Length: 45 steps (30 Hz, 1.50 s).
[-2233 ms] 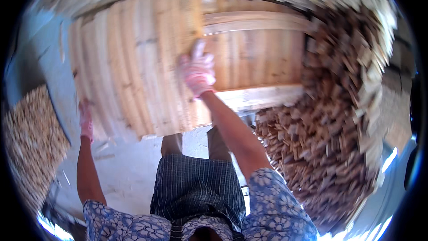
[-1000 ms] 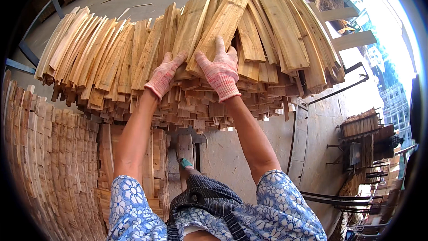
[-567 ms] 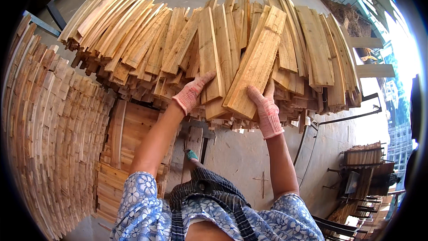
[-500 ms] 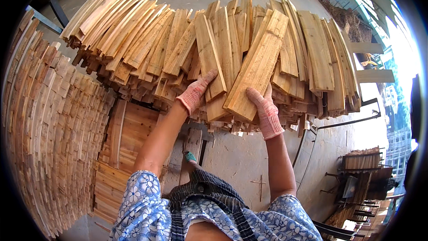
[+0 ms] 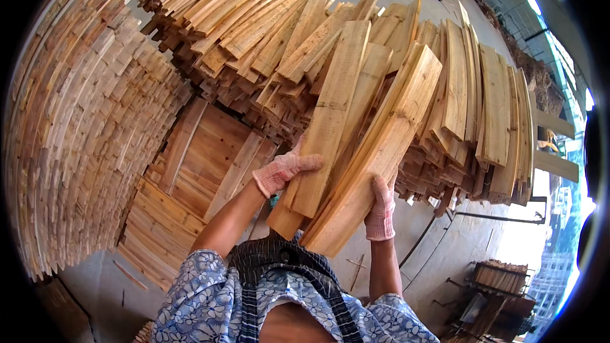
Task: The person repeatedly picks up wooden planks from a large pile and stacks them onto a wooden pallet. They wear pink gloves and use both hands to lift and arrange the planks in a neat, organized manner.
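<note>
Both hands are full: the left hand (image 5: 289,168), in a pinkish knit glove, grasps the left plank (image 5: 333,114) with its thumb across the face and its fingers mostly hidden behind the edge. The right hand (image 5: 381,209), gloved alike, grips the outer side of the right plank (image 5: 381,159), which has at least 1 more board against it. Together the 2 hands hold a loose bundle, fanned rather than squared, its lower ends in front of the striped apron (image 5: 279,257) and its upper ends over the plank pile (image 5: 267,38). Whether the bundle bears on the pile cannot be told.

As to progress, gathering this bundle looks nearly done; evening its ends and getting it clear of the pile look undone. Many loose planks remain on the pile, leaning unevenly. To the left, a tall stack (image 5: 89,140) stands in tight, built-up layers. Just beside it, the low stack (image 5: 168,232) seems only part covered: boards lie side by side at its near end, while 2 crosswise strips (image 5: 185,146) show bare beyond them.
</note>
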{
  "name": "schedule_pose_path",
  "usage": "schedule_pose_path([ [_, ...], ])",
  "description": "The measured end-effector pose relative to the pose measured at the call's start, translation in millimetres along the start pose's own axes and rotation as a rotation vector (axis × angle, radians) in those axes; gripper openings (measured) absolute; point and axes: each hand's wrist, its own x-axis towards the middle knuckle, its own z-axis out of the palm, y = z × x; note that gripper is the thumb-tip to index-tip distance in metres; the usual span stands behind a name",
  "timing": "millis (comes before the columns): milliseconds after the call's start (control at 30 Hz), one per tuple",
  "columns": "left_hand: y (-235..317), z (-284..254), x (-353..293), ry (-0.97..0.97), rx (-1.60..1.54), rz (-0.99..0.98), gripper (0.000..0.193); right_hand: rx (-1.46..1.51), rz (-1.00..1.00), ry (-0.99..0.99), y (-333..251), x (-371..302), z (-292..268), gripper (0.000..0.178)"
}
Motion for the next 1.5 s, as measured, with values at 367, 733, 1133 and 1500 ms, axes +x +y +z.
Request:
schedule_pose_path([
  [367, -29, -25, -139, 0.28, -0.174, 0.342, 0.122, -0.254, 0.004, -0.38, 59, -32, 87, 0.112],
  [733, -135, -191, -217, 1.251, -0.345, 0.419, 0.114, -0.575, 0.492, -1.029, 285, 74, 269, 0.108],
  [1133, -182, -299, -169, 1.86, 0.327, -0.257, 0.106, -1.063, 0.038, -1.035, 459, 203, 241, 0.111],
  [1500, -127, -319, -159, 1.735, 0.602, -0.679, 0.109, -2.043, -0.556, -1.057, 474, 119, 311, 0.105],
])
